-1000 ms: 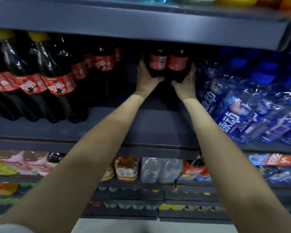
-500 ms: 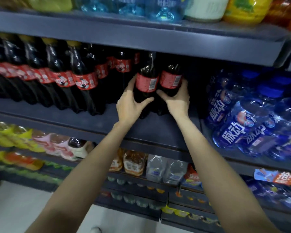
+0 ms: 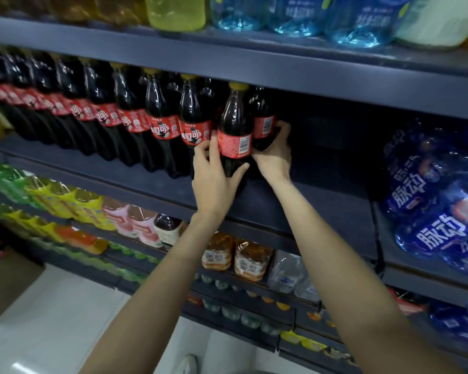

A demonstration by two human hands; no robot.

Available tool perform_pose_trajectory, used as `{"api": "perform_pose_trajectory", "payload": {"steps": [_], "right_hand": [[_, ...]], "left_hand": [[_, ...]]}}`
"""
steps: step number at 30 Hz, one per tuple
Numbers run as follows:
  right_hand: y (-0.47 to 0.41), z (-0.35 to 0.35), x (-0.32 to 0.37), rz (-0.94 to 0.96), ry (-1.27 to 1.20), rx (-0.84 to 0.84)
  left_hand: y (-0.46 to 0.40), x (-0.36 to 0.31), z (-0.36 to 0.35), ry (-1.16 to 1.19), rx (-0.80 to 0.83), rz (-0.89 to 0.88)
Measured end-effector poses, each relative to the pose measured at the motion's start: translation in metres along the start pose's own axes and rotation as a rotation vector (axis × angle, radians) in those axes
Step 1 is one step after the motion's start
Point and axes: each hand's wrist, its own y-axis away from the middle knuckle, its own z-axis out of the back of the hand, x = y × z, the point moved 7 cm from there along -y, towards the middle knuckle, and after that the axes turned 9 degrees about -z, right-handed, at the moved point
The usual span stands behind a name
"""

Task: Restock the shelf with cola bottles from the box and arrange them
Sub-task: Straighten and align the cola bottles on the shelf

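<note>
On the dark shelf (image 3: 295, 209), a bare stretch lies open to the right of the two cola bottles (image 3: 235, 130), reaching as far as the blue water packs (image 3: 427, 190). To the left the way is shut by a tight row of cola bottles (image 3: 135, 122). The upper shelf board (image 3: 281, 68) sits just above the yellow caps, leaving little headroom. The shelf's front strip is bare

Two hands (image 3: 243, 168), about ten front-row cola bottles (image 3: 234, 130), one shelf (image 3: 308, 206).
</note>
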Motion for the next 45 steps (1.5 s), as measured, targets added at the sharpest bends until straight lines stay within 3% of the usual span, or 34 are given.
{"api": "perform_pose_trajectory", "payload": {"steps": [7,11,16,21,24,27,31,35,40,45], "right_hand": [[-0.003,0.006,-0.008,-0.013,-0.174,0.297],[-0.004,0.026,0.012,0.049,-0.202,0.286],[-0.012,0.032,0.050,0.166,-0.141,0.313],[-0.015,0.034,0.052,0.169,-0.106,0.344],[-0.018,0.034,0.055,0.202,-0.073,0.323],[-0.016,0.032,0.060,0.198,-0.040,0.235],[-0.015,0.031,0.059,0.184,-0.032,0.181],[-0.005,0.035,0.059,0.130,-0.090,0.294],[-0.012,0.034,0.056,0.150,-0.074,0.368],[-0.013,0.030,0.060,0.129,-0.108,0.269]], "left_hand": [[0.009,0.008,-0.002,0.208,0.013,0.006],[0.000,-0.022,0.018,-0.026,-0.123,-0.015],[-0.037,-0.046,0.037,-0.131,-0.309,-0.024],[-0.053,-0.034,0.037,-0.078,-0.160,-0.041],[-0.065,-0.023,0.042,0.022,0.079,-0.139],[-0.075,-0.024,0.041,-0.027,0.291,-0.241],[-0.068,-0.033,0.043,-0.207,0.202,-0.239],[-0.064,-0.037,0.043,-0.317,0.046,-0.220],[-0.066,-0.034,0.041,-0.331,0.021,-0.274],[-0.073,-0.022,0.048,-0.320,0.061,-0.383]]}}
